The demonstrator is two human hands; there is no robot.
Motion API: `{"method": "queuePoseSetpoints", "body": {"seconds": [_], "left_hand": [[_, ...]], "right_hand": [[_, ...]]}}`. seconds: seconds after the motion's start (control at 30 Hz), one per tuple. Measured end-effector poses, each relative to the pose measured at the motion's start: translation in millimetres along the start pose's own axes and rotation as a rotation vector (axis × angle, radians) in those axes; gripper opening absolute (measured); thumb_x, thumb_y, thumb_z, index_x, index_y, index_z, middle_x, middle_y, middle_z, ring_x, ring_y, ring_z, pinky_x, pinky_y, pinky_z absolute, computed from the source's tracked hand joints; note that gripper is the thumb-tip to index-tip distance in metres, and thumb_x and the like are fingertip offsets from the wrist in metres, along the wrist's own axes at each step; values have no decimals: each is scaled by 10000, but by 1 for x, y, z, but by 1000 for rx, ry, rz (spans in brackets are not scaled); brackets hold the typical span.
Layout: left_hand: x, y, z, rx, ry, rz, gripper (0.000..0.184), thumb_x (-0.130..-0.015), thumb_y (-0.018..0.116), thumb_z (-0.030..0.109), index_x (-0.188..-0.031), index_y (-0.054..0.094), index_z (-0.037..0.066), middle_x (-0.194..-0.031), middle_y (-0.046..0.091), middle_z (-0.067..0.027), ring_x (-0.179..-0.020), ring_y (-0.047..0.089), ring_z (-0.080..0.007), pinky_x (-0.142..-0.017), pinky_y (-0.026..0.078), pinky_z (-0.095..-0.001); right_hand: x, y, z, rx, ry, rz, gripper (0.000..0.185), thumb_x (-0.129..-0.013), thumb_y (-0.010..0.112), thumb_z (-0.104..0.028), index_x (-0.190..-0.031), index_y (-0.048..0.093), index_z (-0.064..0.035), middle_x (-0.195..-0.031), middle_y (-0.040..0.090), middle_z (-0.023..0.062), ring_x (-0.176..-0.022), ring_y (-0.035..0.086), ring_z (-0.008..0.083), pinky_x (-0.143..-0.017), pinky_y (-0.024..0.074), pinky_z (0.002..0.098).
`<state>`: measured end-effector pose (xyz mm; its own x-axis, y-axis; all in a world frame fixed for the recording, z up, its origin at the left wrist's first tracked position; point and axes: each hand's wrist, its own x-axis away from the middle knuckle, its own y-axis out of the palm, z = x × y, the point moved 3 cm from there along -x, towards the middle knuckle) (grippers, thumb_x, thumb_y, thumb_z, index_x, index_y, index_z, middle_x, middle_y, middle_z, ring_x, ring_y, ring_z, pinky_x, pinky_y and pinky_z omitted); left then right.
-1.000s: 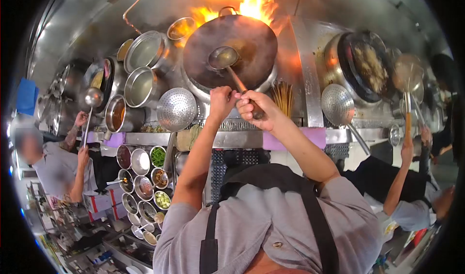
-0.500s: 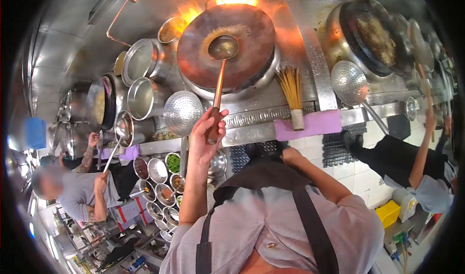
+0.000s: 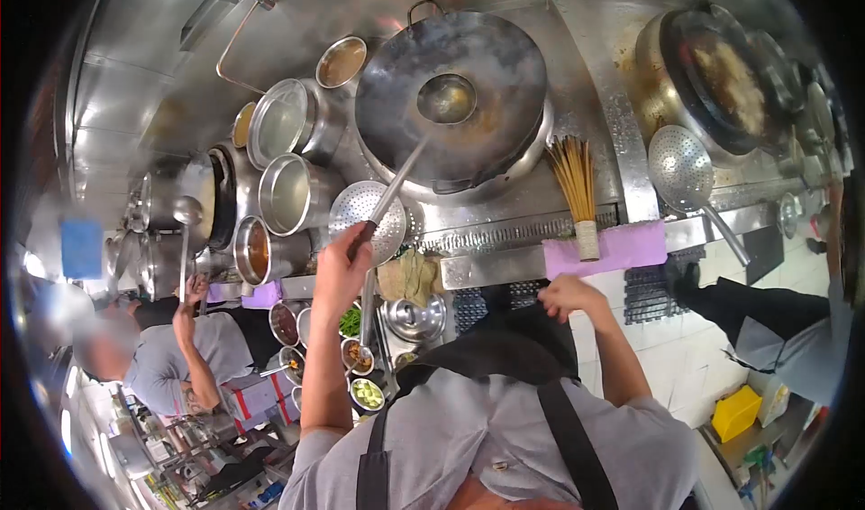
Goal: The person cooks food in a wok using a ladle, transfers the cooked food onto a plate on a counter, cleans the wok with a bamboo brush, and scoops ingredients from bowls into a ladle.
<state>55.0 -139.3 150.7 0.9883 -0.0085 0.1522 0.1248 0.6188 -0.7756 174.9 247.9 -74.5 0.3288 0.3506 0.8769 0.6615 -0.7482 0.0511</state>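
My left hand (image 3: 342, 271) is closed around the handle of a ladle (image 3: 396, 186). The ladle's round bowl rests over the middle of a dark wok (image 3: 505, 68), with some liquid visible in it. Smoke or steam hangs above the wok, which sits on a steel burner ring. Below a pink cloth (image 3: 622, 247), my right hand (image 3: 572, 296) hovers in front of my apron, its fingers curled and nothing visible in them. A bamboo wok brush (image 3: 574, 186) stands with its handle on that cloth. Beneath the ladle handle lies a perforated strainer (image 3: 347, 214).
Steel pots (image 3: 286, 195) line the left, near bowls of ingredients, including chopped greens (image 3: 350, 322). A second wok (image 3: 725, 77) and another strainer (image 3: 680, 168) stand right. A co-worker (image 3: 207, 348) holds a ladle at left; another person (image 3: 793, 330) is at right.
The big flames behind the wok have shrunk to small ones. My left hand has moved left and down, slanting the ladle handle. My right hand has come forward, into fuller view.
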Motion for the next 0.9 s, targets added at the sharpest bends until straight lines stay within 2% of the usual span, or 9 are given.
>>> {"method": "queuePoseSetpoints", "body": {"seconds": [0.07, 0.13, 0.27, 0.4, 0.5, 0.6, 0.67, 0.7, 0.9], "left_hand": [[-8, -12, 7, -79, -3, -19, 361, -903, 671, 118, -1236, 654, -22, -939, 736, -224, -883, 739, -235, -809, 545, -337], [-18, -20, -1, -120, 94, -29, 309, -894, 682, 114, -1175, 683, -13, -990, 735, -226, -926, 740, -303, -819, 552, -378], [-30, -38, 8, -94, 72, -65, 331, -890, 686, 85, -1191, 676, -52, -1026, 731, -243, -895, 735, -259, -801, 541, -350], [-28, -61, 23, -156, 144, -76, 351, -883, 696, 89, -1209, 676, -36, -1010, 728, -246, -843, 727, -272, -772, 533, -357], [-36, -76, 33, -217, 188, -97, 350, -876, 702, 97, -1203, 682, -28, -994, 724, -247, -822, 719, -301, -762, 529, -370], [-59, -91, 47, -285, 222, -133, 349, -864, 708, 113, -1184, 691, -24, -993, 720, -250, -846, 714, -342, -784, 531, -400], [-69, -98, 62, -351, 265, -180, 348, -860, 710, 123, -1176, 697, -23, -1002, 718, -256, -871, 718, -346, -801, 532, -406], [-74, -99, 51, -271, 211, -198, 343, -855, 711, 134, -1160, 704, -22, -1004, 715, -263, -914, 720, -356, -836, 534, -406], [-79, -97, 24, -426, 171, -76, 300, -849, 701, 176, -1087, 736, -3, -969, 722, -235, -921, 709, -377, -836, 540, -429]], "right_hand": [[26, -49, 4, 443, -142, 874, 463, -911, 648, -341, -1217, 617, 6, -1104, 668, 252, -864, 698, 408, -671, 544, 499], [35, -75, -16, 392, -204, 1192, 768, -854, 711, -393, -1461, 400, -40, -1116, 580, 325, -983, 632, 484, -790, 523, 548], [-19, -103, -6, 349, 14, 865, 1008, -805, 752, -334, -1575, 192, -6, -1358, 512, 372, -1227, 574, 440, -1021, 472, 489], [101, -128, -35, -253, -654, 749, 809, -814, 699, -78, -1536, 349, 22, -1370, 607, 151, -1216, 589, 224, -1037, 455, 377], [145, -141, -148, 368, -928, 1019, 813, -887, 692, -179, -1586, 283, -107, -1461, 542, 180, -1251, 605, 322, -1068, 454, 392], [85, -131, -265, 648, -715, 872, 750, -912, 659, -346, -1572, 304, -315, -1338, 613, 216, -1128, 626, 430, -1001, 480, 477], [18, -140, -316, 976, -499, 598, 804, -835, 675, -293, -1563, 334, -296, -1224, 664, 224, -972, 691, 399, -893, 554, 463], [9, -160, -329, 647, -191, 425, 788, -800, 680, -256, -1537, 402, -284, -1247, 661, 206, -878, 707, 371, -832, 580, 432], [-37, -126, -352, 1036, -425, 689, 533, -742, 681, -207, -1272, 653, -154, -1168, 704, 185, -1070, 687, 319, -911, 556, 443]]}}
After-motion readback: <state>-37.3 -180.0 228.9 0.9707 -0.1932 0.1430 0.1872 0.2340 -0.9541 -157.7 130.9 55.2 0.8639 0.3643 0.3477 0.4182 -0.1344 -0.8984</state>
